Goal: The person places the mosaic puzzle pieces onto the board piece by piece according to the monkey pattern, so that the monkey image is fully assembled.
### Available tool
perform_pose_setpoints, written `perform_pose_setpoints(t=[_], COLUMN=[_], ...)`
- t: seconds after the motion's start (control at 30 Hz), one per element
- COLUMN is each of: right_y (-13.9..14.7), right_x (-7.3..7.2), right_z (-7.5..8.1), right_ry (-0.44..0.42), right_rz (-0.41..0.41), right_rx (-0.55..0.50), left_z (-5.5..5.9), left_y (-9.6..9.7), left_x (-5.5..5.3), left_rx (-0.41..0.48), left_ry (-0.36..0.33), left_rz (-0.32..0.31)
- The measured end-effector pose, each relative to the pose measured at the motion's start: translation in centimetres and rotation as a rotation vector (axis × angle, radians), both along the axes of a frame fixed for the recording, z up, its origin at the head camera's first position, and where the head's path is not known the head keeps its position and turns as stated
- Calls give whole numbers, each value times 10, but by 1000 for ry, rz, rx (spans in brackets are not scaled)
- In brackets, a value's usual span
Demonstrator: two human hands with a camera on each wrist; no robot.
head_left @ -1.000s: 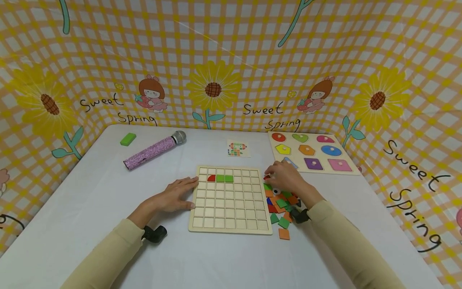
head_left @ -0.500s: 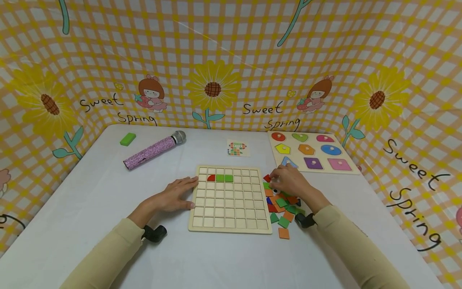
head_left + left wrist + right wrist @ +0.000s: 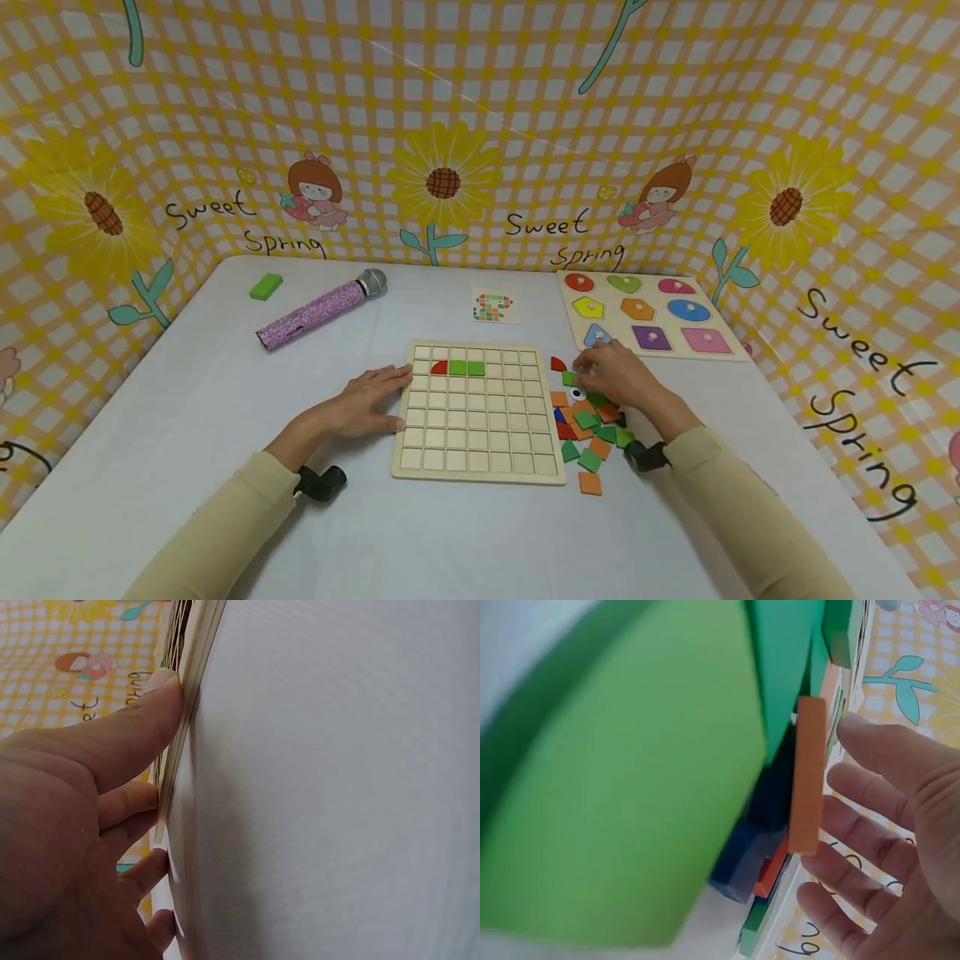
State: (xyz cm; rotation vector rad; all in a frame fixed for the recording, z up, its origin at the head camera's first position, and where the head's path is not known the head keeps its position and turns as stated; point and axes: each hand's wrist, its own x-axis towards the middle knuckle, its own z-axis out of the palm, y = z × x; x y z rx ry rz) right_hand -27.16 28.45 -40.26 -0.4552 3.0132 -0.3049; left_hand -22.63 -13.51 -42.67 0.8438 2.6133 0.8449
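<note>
In the head view a pale wooden grid board (image 3: 480,417) lies mid-table, holding a red curved tile (image 3: 439,367) and two green tiles (image 3: 467,368) in one row. My left hand (image 3: 363,404) rests at its left edge; in the left wrist view the thumb (image 3: 146,724) touches the side and the other fingers spread below. Over the tile pile (image 3: 588,421) to the right of the board, my right hand (image 3: 618,375) has thumb and forefinger at a green square tile (image 3: 570,379), seemingly pinching it. The right wrist view mostly hides that contact behind nearer tiles.
A small pattern card (image 3: 495,307) lies behind the board. At the back right is a knobbed shape puzzle (image 3: 663,325). A glittery purple microphone (image 3: 318,312) and a green block (image 3: 266,287) lie at the back left. One red curved tile (image 3: 558,364) sits beside the board.
My right hand has shifted right, away from the red curved tile, and the green square tile has slid right with its fingertips. The left hand and board stay put.
</note>
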Motion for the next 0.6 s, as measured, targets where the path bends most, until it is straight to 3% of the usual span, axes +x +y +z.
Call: perform_pose_setpoints(t=[0.17, 0.6], right_y=[2, 0], right_x=[1, -6], right_z=[0, 1], right_ry=[-9, 5], right_rz=[36, 1], right_rx=[-1, 12], left_z=[0, 1], left_y=[1, 1], left_x=[0, 0], left_rx=[-6, -10], left_ry=[-3, -5], left_rz=[1, 14])
